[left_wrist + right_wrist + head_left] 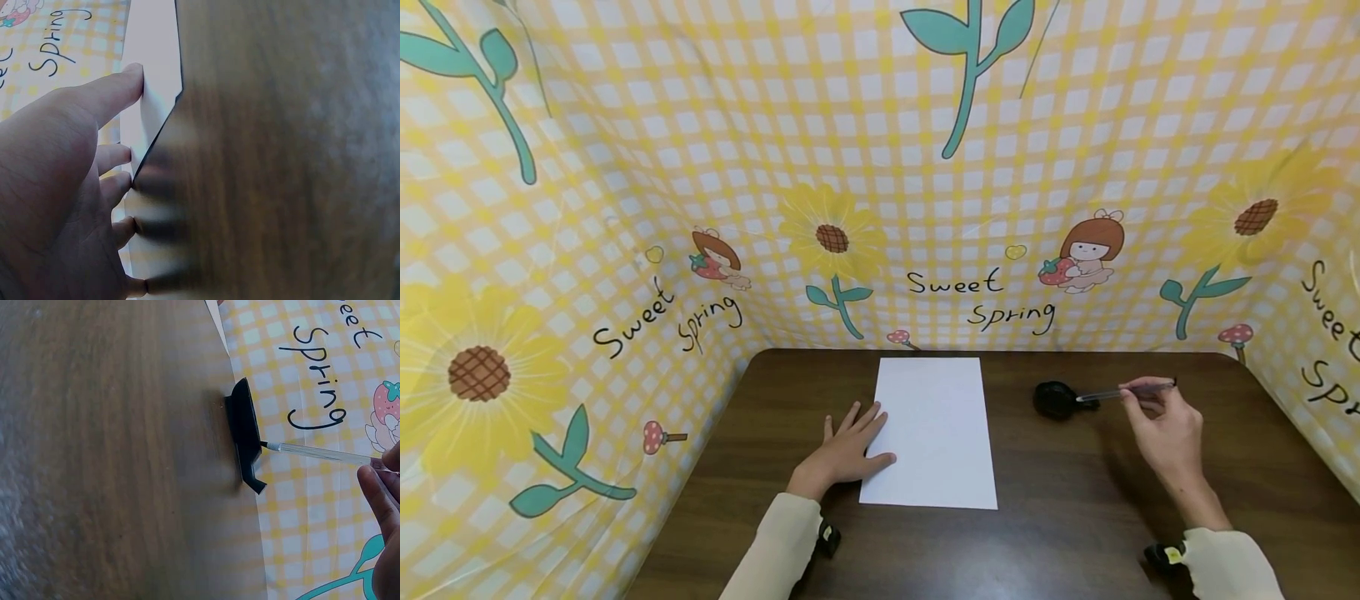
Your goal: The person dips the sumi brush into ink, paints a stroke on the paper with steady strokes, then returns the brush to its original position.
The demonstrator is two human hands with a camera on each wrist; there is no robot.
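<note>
Right fingers (375,495) pinch a brush (322,452) by a black dish (1055,400), too dark inside to tell. Spread left fingers (871,426) touch paper (936,433).

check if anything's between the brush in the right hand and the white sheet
Yes: the small black dish sits on the table between the brush and the white sheet; only bare table shows from dish to sheet. The left hand rests on the sheet's left edge, out of that line.
</note>
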